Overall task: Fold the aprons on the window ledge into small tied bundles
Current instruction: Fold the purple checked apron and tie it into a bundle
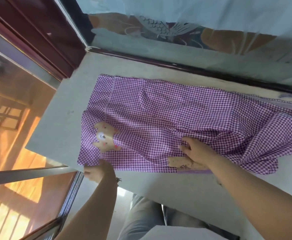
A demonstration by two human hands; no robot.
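1. Where the purple checked apron (pixel 167 118) lies spread along the grey window ledge (pixel 58 122), its near edge runs close to the ledge's front lip, and its far edge sits just beside the dark window frame (pixel 176 66).
2. A bear patch (pixel 106 136) shows on the apron's left part; a beige pocket patch (pixel 181 162) sits at the near edge, partly covered by the right wrist.
3. The left hand (pixel 98 170) is at the apron's near left corner; its grip looks closed on the cloth edge, though the fingertips are blurred and hard to make out.
4. The right hand (pixel 195 149) rests on the apron's middle with fingers bent into the fabric, the grip bunching a fold of cloth.
5. The apron's right end is rumpled and cut off by the picture's edge, so its straps cannot be traced.
6. Below the ledge, the person's grey trousers (pixel 141 217) show partly.
7. Frosted glass with a fish pattern (pixel 159 26) stands behind the ledge.
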